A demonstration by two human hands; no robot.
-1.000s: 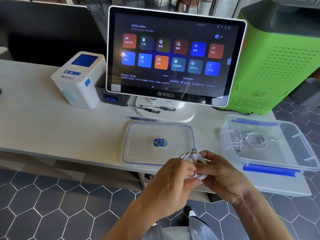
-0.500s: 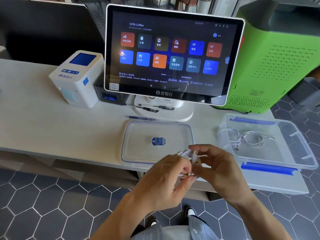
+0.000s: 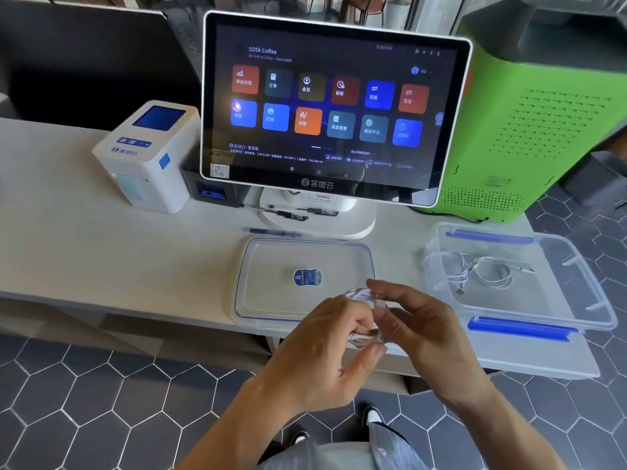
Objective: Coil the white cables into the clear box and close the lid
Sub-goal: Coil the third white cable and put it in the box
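Two hands meet over the desk's near edge: left hand pinches a small coil of white cable between thumb and curled fingers; right hand cups the coil's far side, its fingers loosely bent around the loops and touching them.

Item, lid: clear, blue-trimmed, lying flat on the desk just beyond the hands, a blue sticker at its centre.

Item, box: clear, open, to the right, blue latches on its near and far rims. One white cable already lies loosely coiled inside.

Item, pen, then touchscreen, printer and green unit at the back.

Risk, as judged: the coil is untied, so any slackened pinch during transfer to the box could let it spring open. Loops straying over the rim would probably stop the lid seating.
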